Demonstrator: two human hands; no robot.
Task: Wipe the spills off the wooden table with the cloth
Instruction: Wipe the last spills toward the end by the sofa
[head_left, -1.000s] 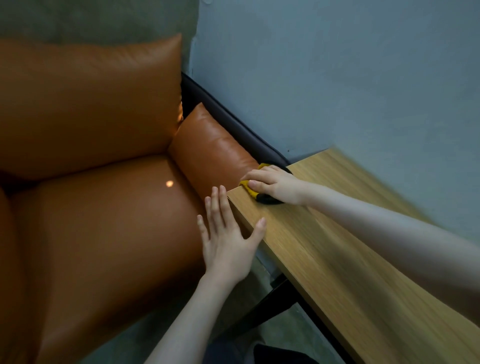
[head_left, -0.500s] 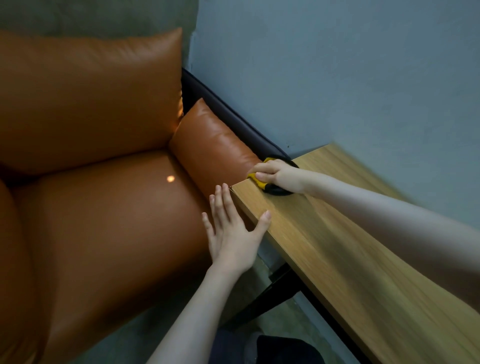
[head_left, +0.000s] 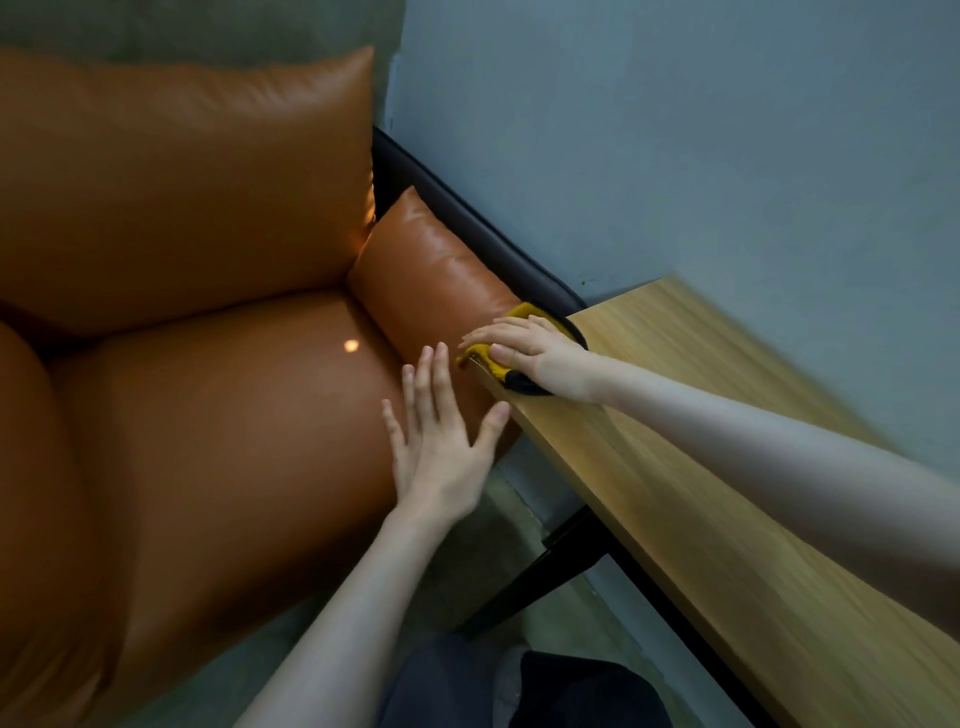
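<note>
A long wooden table runs from the lower right up to a sofa arm. At its far left corner lies a yellow cloth with a black edge, mostly hidden under my right hand, which presses flat on it with fingers over the table's end. My left hand is held open with fingers spread, just off the table's left edge, its thumb near that edge, holding nothing. No spill shows on the wood.
An orange leather sofa fills the left, its arm cushion touching the table's end. A grey-blue wall runs behind the table. Black table legs stand below, over a grey floor. Dark clothing shows at the bottom.
My right hand has slid the cloth from slightly inside the table to its far corner. My left hand stayed open beside the edge.
</note>
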